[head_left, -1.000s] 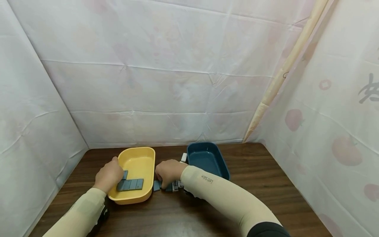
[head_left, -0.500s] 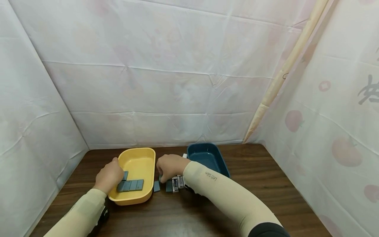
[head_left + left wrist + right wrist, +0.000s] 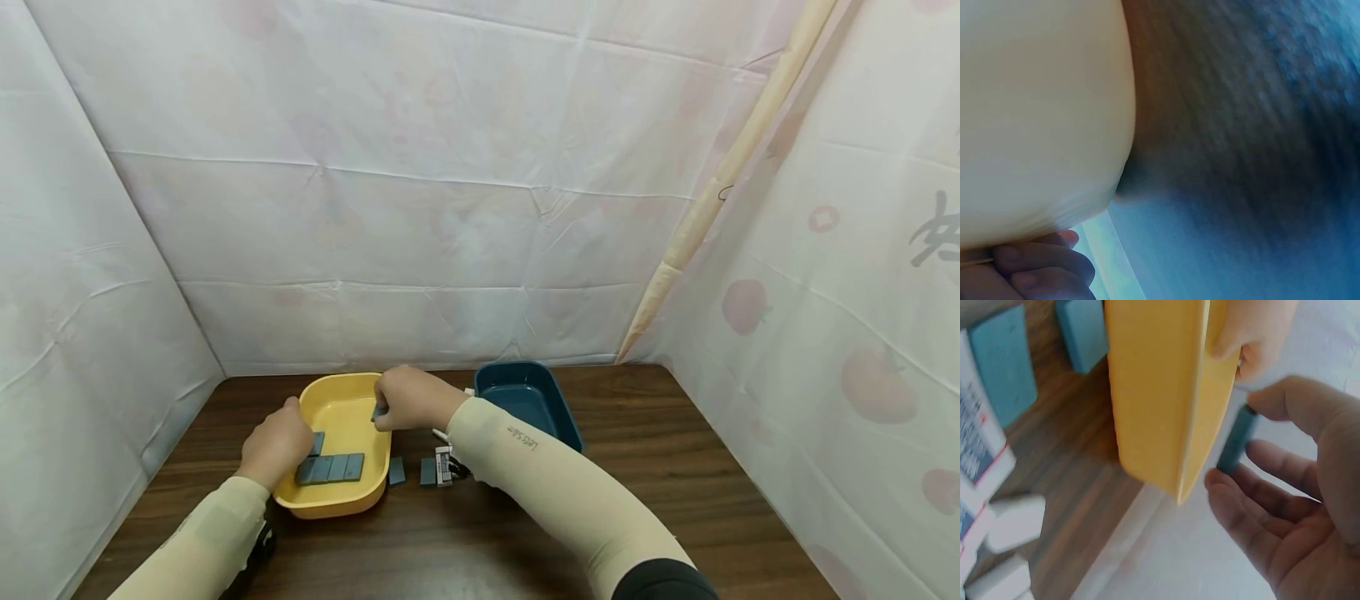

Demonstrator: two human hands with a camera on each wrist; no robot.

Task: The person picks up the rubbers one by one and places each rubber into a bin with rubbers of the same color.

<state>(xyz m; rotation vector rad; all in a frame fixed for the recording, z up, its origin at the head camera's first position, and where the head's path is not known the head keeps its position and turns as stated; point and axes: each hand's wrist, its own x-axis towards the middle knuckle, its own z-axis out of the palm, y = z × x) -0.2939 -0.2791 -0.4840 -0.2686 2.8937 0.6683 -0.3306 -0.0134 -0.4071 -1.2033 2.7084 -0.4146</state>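
My right hand [image 3: 411, 400] pinches a small teal block [image 3: 1237, 440], shaped like an eraser, between thumb and fingertips. It hovers at the right rim of the yellow tray [image 3: 339, 417]. Gripping that tray's left side is my left hand [image 3: 274, 442]; its curled fingers [image 3: 1044, 269] show beneath the tray in the left wrist view. Inside the tray, several teal blocks [image 3: 330, 468] lie in a row, with another teal block [image 3: 318, 443] behind them, partly hidden by the left hand. Two teal blocks [image 3: 397, 472] lie on the table right of the tray.
A white block with a printed sleeve [image 3: 443, 467] lies beside the teal ones. Plain white blocks [image 3: 1016, 522] show in the right wrist view. A dark blue tray [image 3: 525, 402] stands behind the right forearm on the wooden table [image 3: 637, 467]. White curtains surround the table.
My right hand has lifted a teal block from the row on the table and carried it left and back to the yellow tray's rim. The left hand has stayed in place.
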